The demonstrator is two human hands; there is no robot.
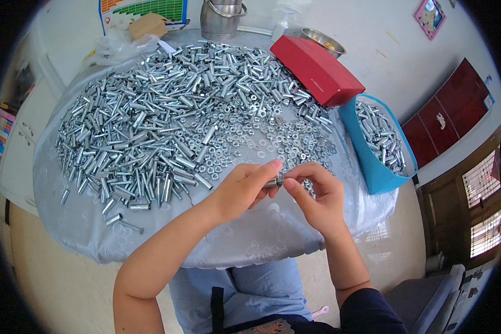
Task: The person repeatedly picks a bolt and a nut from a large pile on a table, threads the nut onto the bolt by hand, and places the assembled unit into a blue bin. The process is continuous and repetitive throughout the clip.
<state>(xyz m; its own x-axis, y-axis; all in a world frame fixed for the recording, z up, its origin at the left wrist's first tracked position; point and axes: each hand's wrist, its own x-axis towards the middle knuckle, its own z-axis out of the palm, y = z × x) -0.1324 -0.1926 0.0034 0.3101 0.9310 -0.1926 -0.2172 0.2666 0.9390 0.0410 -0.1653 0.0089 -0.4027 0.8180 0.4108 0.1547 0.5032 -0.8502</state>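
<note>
My left hand [240, 190] is closed around a shiny metal sleeve anchor bolt [271, 183] above the table's near side. The thumb and fingertips of my right hand [320, 195] pinch the bolt's right end, where a small ring-like part shows; I cannot tell whether it is a nut or a washer. Just beyond my hands lie many loose washers and nuts [267, 136]. A wide heap of metal sleeves and bolts [139, 122] spreads over the table's left and far side.
A blue fabric bin [367, 167] full of assembled anchors stands at the table's right edge. Behind it rests a red box [317, 67]. A metal pail [220, 22], a steel bowl [324, 42] and a plastic bag [119, 50] are at the back. A pale cloth [250, 234] covers the table.
</note>
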